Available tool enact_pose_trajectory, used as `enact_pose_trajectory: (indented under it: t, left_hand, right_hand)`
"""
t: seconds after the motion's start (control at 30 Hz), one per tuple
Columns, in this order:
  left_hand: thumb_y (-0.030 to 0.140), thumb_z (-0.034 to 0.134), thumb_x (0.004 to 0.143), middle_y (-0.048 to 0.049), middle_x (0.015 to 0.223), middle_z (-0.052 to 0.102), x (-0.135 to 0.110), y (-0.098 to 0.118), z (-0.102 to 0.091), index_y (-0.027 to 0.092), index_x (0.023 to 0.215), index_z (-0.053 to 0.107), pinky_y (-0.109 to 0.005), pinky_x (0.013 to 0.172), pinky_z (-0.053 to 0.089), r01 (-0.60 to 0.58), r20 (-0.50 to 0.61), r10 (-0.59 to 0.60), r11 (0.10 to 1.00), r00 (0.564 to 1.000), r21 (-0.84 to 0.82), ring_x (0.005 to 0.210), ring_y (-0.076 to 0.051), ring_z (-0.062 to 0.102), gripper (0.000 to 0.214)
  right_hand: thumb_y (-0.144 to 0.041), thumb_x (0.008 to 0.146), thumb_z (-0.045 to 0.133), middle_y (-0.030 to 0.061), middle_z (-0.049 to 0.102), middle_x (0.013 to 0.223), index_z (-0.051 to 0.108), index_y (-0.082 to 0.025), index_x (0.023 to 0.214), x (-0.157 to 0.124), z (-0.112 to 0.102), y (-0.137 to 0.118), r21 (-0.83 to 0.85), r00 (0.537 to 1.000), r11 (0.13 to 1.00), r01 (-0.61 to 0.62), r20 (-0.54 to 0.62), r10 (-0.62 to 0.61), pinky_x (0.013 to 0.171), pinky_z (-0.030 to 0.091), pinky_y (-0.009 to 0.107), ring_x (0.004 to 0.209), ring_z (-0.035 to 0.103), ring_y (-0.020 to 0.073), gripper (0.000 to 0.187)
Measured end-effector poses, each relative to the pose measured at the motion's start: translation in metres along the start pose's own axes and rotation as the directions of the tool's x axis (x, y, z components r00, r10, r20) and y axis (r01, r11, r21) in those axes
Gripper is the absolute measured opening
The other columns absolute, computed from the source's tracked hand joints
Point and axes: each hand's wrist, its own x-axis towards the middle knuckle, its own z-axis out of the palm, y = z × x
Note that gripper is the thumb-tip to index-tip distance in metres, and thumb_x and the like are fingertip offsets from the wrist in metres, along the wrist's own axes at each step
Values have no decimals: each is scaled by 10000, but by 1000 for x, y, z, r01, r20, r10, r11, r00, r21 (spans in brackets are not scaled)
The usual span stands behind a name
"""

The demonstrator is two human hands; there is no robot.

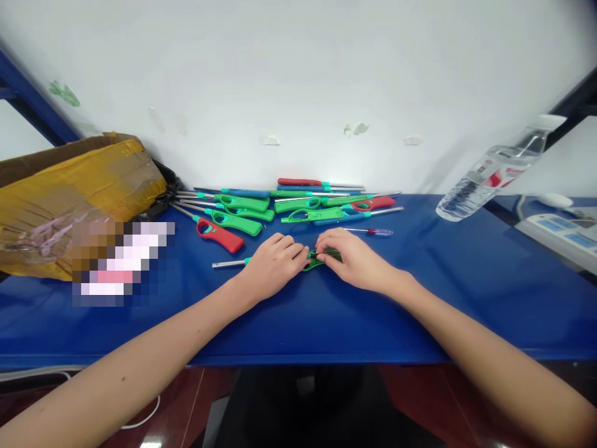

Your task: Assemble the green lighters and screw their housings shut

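A green gas lighter [313, 264] with a long metal barrel pointing left lies low over the blue table, largely covered by my fingers. My left hand [275, 264] is closed around its middle, near the teal collar. At the handle end, my right hand [347, 255] pinches with thumb and fingertips; a small dark part shows between them, too hidden to name. Just beyond my hands lies an open green lighter shell [312, 216]. A screwdriver [373, 232] with a clear purple handle rests behind my right hand.
Several green, red and blue lighters lie along the wall, including a red lighter [221, 235] at left. A taped cardboard box [93, 199] stands at far left. At right are a water bottle [499, 171] and a white device [566, 233]. The blue table's [298, 336] front edge is close.
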Motion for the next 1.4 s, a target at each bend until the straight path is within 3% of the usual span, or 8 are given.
enact_pose_trajectory:
  t: [0.17,0.27,0.43,0.67,0.93,1.4]
  left_hand:
    - [244,454,1025,-68,850,712,-1,-1,0,128,992,676,-324,698,432,12,8,-11,998,1000,-56,787,-181,599,252]
    - [284,491,1011,-71,910,726,-2,-1,2,151,1014,694,-317,714,459,110,24,-107,971,994,-211,814,-180,607,244]
    - [292,635,926,-60,991,739,-2,-3,5,169,1081,707,-300,781,530,315,121,-297,785,947,-533,870,-183,645,211]
    - [333,697,874,-61,962,753,0,-6,3,190,1010,747,-323,780,544,423,227,-359,710,905,-563,890,-207,671,203]
    - [341,731,840,-20,870,674,1,-10,3,243,975,770,-280,706,520,457,237,-400,657,885,-599,770,-155,635,171]
    - [353,714,855,-29,885,693,0,-10,3,226,1002,772,-269,711,526,468,238,-423,603,874,-646,791,-158,658,202]
  right_hand:
    - [-107,866,554,77,664,945,601,-200,827,0,1,-1,-12,999,999,-36,-2,36,886,491,396,975,593,235,111]
    - [-116,866,560,75,665,937,606,-202,831,0,1,-1,-13,1000,1000,-28,-4,28,879,497,401,965,596,236,104]
    - [-134,877,567,81,666,948,608,-201,845,1,0,-1,-40,1000,999,-17,-4,17,891,496,410,978,591,244,85]
    - [-139,895,557,84,668,963,607,-197,854,0,0,-1,-68,999,997,38,-17,-39,891,493,411,983,582,244,87]
    - [-145,893,571,76,676,956,616,-202,837,0,2,-2,-66,999,998,23,-28,-25,884,496,412,968,591,243,92]
    - [-157,879,610,74,694,941,654,-194,841,1,2,-2,-11,997,999,-44,-62,44,861,508,392,960,614,235,69]
